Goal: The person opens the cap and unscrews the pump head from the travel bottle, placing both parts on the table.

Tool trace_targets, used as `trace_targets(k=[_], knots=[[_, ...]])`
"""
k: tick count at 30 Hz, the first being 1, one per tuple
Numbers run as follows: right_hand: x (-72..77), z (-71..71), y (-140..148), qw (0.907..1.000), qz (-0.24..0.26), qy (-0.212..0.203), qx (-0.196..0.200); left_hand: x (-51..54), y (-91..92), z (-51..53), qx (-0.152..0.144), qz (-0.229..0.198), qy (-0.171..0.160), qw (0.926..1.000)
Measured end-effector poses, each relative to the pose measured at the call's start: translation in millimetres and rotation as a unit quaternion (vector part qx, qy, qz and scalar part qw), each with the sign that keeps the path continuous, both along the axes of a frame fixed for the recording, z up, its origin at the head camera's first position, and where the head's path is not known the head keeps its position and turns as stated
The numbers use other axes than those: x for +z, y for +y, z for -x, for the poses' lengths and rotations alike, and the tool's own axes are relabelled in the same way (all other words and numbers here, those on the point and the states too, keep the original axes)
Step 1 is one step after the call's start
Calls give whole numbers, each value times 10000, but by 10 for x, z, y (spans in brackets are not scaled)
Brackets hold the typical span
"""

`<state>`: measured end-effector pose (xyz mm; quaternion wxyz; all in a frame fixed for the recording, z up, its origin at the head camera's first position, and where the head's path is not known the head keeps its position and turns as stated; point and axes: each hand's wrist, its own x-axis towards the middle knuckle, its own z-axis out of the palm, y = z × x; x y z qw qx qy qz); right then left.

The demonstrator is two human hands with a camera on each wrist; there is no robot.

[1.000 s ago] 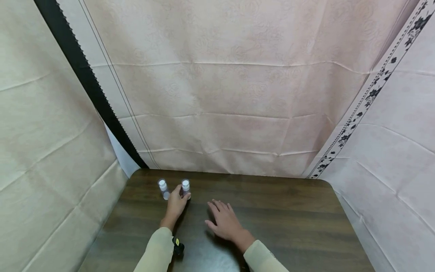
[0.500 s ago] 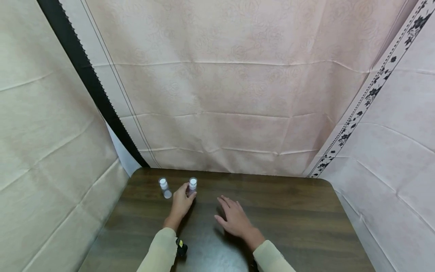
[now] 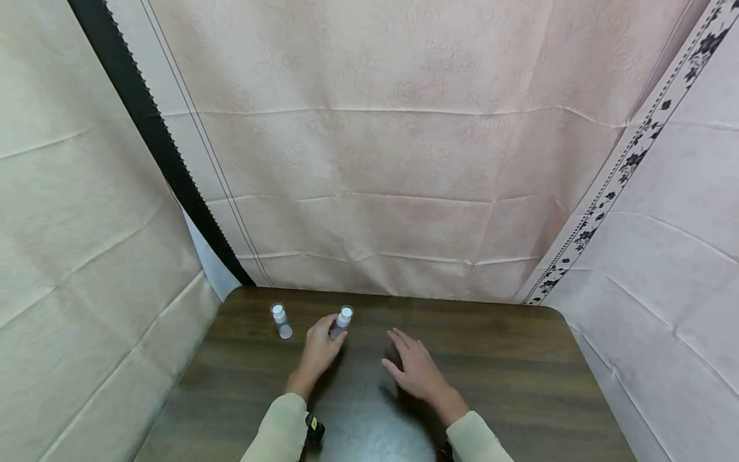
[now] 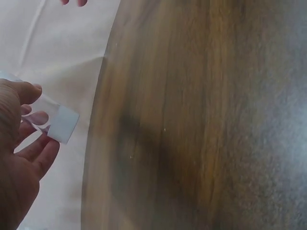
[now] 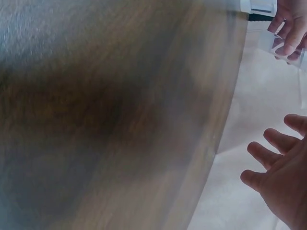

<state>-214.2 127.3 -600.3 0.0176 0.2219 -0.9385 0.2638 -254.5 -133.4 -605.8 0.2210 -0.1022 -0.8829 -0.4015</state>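
My left hand [image 3: 319, 350] grips a small clear bottle [image 3: 340, 326] with a white cap, tilted a little to the right. Thumb and fingers wrap its see-through body in the left wrist view, where a white end [image 4: 63, 124] of the bottle sticks out past them. A second clear bottle [image 3: 282, 324], also white-capped, stands on the brown wooden table [image 3: 496, 359] to the left of that hand. Over the table, right of the held bottle, my right hand [image 3: 418, 369] has its fingers extended and holds nothing. Its spread fingertips show in the right wrist view.
Pale cloth drapes [image 3: 398, 160] hang behind the table and at both sides. A black strip [image 3: 156, 135] runs down the left drape, and a floral border [image 3: 632, 160] down the right one. The table's far edge lies just beyond the bottles.
My left hand has moved to the right with its bottle, away from the second bottle, and the held bottle tilts more. My right hand has also shifted right. The second bottle stands nearly unchanged.
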Motion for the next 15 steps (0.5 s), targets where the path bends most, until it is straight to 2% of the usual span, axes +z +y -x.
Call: trace_targets(k=[7, 15], knots=[[81, 14, 75, 9994, 279, -119, -133, 103, 114, -68, -290, 167, -38, 9994], [189, 1, 172, 9973, 686, -153, -200, 134, 217, -99, -361, 371, -66, 9986]])
